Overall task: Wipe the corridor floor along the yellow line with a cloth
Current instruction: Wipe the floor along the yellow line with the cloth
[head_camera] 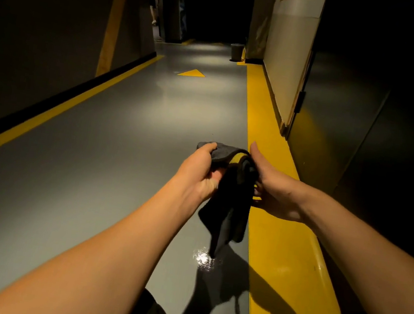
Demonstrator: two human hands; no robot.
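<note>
A dark grey cloth [231,203] hangs in the air between both hands, above the grey corridor floor [127,145]. My left hand [199,173] grips its upper left part, thumb over the top edge. My right hand [271,185] holds the cloth's right side, with its thumb pointing up and its fingers hidden behind the fabric. The cloth's lower end dangles just above a small shiny wet patch [202,259] on the floor. The wide yellow line [286,249] runs along the right wall, right beside the cloth.
A grey bucket [236,51] stands far down the corridor by the right wall. A yellow arrow [191,73] is painted mid-floor, and a thinner yellow stripe [54,110] follows the left wall. A dark door [342,109] lies on the right. A person's legs [153,11] show far back left.
</note>
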